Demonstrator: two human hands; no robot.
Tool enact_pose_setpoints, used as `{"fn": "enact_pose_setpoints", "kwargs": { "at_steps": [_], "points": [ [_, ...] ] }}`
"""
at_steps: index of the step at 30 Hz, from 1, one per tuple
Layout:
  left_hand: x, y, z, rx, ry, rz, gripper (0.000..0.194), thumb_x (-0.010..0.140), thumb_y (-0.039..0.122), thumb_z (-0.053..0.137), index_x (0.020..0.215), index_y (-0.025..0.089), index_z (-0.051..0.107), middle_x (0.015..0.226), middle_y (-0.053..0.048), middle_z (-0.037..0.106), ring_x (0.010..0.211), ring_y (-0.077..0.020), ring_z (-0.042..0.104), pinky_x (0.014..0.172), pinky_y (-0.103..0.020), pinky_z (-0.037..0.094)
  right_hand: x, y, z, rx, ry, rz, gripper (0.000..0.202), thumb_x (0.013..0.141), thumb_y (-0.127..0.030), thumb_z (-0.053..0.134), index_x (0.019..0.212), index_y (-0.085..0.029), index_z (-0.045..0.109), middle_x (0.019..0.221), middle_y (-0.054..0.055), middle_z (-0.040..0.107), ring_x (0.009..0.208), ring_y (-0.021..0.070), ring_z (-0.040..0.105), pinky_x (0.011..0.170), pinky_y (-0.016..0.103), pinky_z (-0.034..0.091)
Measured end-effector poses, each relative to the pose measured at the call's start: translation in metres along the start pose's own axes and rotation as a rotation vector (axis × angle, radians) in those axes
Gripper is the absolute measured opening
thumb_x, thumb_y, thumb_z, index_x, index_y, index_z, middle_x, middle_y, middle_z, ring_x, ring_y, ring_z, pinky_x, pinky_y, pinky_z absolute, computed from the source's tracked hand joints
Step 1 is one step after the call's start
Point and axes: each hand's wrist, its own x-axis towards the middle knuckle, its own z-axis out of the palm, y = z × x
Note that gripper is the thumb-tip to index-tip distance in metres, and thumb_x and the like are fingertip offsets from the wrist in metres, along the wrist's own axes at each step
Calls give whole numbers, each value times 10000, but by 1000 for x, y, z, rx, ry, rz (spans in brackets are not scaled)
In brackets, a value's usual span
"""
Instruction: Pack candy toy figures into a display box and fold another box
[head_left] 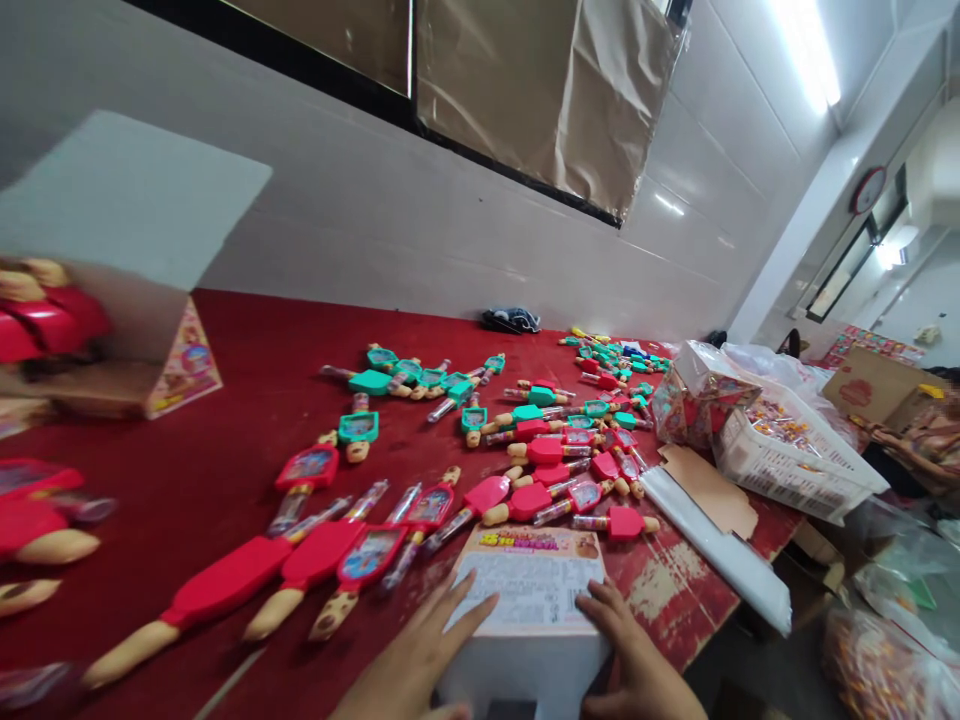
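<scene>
A small printed cardboard box (534, 590) stands at the near edge of the red table (247, 390). My left hand (420, 655) lies flat against its left side, fingers spread onto the top. My right hand (634, 655) presses against its right side. Just beyond the box lie several red toy candy sticks (360, 555) with tan handles and clear tubes. Further back are several teal ones (401, 378).
An open display box (112, 330) holding red toys stands at the far left. A white basket (795, 455) of packets, a wrapped box (697, 395), cardboard scraps (712, 490) and a white strip (720, 550) sit at the right. Another person's arm (926, 440) shows at the right edge.
</scene>
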Motion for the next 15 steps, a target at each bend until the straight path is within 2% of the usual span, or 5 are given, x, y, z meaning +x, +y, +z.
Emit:
{"fn": "enact_pose_setpoints", "kwargs": {
  "at_steps": [2,4,9,12,15],
  "points": [
    [2,5,7,92,109,-26,703,655,104,620,1325,287,506,1404,-72,434,1333,-315,353,1089,-481,348,3,-15,-10,-27,-114,67,1067,451,-176,876,1402,-279,403,1494,141,301,1377,325,274,1082,477,327],
    [6,4,14,120,171,-4,668,656,69,560,1284,296,550,1324,-45,527,1270,-285,453,1051,-440,420,13,-25,-6,-145,-102,112,1068,380,-232,916,1354,-257,478,1439,151,397,1334,351,362,1066,479,365],
    [16,-13,30,156,360,60,530,706,91,511,1187,281,629,1211,-31,613,1184,-250,541,988,-375,491,41,-30,33,-579,58,194,724,545,-161,858,1222,-196,606,1158,156,627,1101,365,575,887,439,516],
    [13,-23,31,66,499,152,457,765,216,570,1216,281,590,1227,-29,602,1160,-252,559,942,-342,524,44,-30,39,-623,82,162,605,644,-150,797,1218,-207,614,1149,143,640,1074,342,597,864,410,532],
    [-7,-24,27,-137,818,136,537,789,448,624,1272,265,477,1254,-61,563,1125,-252,570,935,-343,528,34,-33,21,-555,142,147,543,639,-176,809,1156,-242,655,1089,107,670,988,320,635,827,397,547]
  ]
}}
